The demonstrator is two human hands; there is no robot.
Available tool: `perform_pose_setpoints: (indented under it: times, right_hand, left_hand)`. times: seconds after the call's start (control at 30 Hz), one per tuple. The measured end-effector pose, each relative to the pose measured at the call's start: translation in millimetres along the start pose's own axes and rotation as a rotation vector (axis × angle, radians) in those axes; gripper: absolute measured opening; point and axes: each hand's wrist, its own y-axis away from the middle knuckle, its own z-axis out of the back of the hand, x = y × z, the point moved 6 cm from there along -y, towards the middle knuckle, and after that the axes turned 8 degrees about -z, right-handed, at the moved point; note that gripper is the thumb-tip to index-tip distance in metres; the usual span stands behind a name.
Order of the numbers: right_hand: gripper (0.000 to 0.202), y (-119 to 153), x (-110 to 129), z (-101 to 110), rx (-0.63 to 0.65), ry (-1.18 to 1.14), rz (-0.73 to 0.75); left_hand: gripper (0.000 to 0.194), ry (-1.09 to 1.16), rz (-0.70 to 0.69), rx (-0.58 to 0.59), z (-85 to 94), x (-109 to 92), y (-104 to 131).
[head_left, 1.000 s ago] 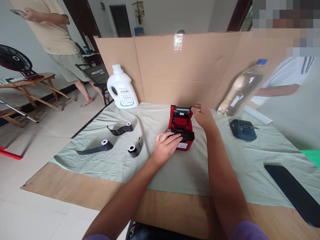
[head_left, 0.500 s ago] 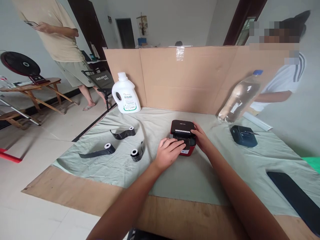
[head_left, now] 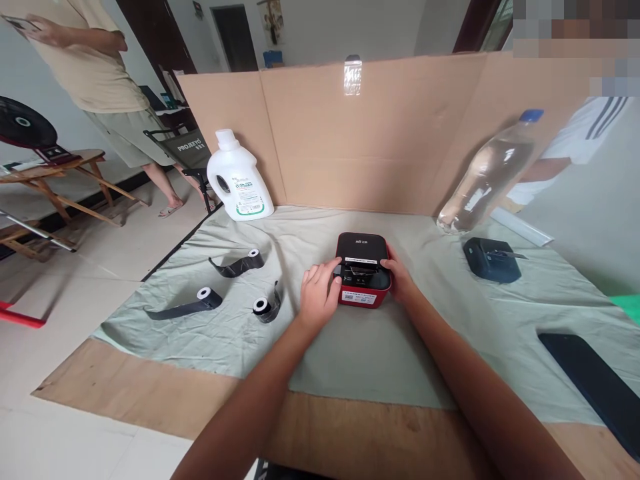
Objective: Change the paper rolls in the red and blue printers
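Observation:
A small receipt printer (head_left: 363, 248) with a black lid and red body sits on the cloth in front of me. My left hand (head_left: 319, 293) grips its left side, fingertips on the edge by the lid and thumb near the front corner. Against the right side, my right hand (head_left: 400, 273) is closed on the printer, its thumb at the lid's edge. A narrow gap shows between the lid and the front part. Left of the printer lie three dark paper rolls, partly unwound: a rear roll (head_left: 243, 263), a left roll (head_left: 203, 300) and a nearer roll (head_left: 265, 308).
Behind stand a white detergent bottle (head_left: 240, 180), a cardboard screen (head_left: 360, 147) and a leaning clear bottle (head_left: 487, 177). To the right lie a dark tape dispenser-like object (head_left: 493, 259) and a black slab (head_left: 590, 383). Two people (head_left: 115, 87) stand beyond the table.
My left hand has moved from across the printer's front to its left side, uncovering the front panel. My right hand stays at the right side. The view has tilted slightly down.

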Motion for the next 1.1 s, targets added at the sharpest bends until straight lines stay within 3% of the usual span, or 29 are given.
perform_pose_setpoints:
  times: [0.3, 0.53, 0.77, 0.93, 1.03, 1.1]
  right_hand:
    - [0.065, 6.0, -4.0, 2.1, -0.025, -0.002, 0.057]
    - [0.058, 9.7, -8.3, -2.1, 0.032, -0.071, 0.081]
    - [0.073, 0.2, -4.4, 3.7, -0.021, -0.065, 0.03]
    - [0.066, 3.9, -7.9, 2.5, -0.031, -0.062, 0.053]
    - [0.064, 7.9, -9.5, 2.6, -0.048, -0.062, 0.092]
    - [0.064, 8.9, -9.5, 2.8, -0.055, -0.047, 0.101]
  left_hand:
    - [0.033, 0.022, -0.073, -0.074, -3.1, 4.4, -1.9]
    - [0.04, 0.089, -0.166, -0.051, -0.7, 0.4, 1.2]
    - [0.038, 0.086, -0.073, -0.022, -1.5, 4.0, -0.9]
    - [0.037, 0.087, -0.045, -0.013, -2.4, 2.3, 0.0]
    - [0.035, 0.059, -0.036, -0.015, 6.5, -1.7, -2.1]
    - [0.031, 0.008, -0.023, -0.077, 23.8, 0.1, -7.5]
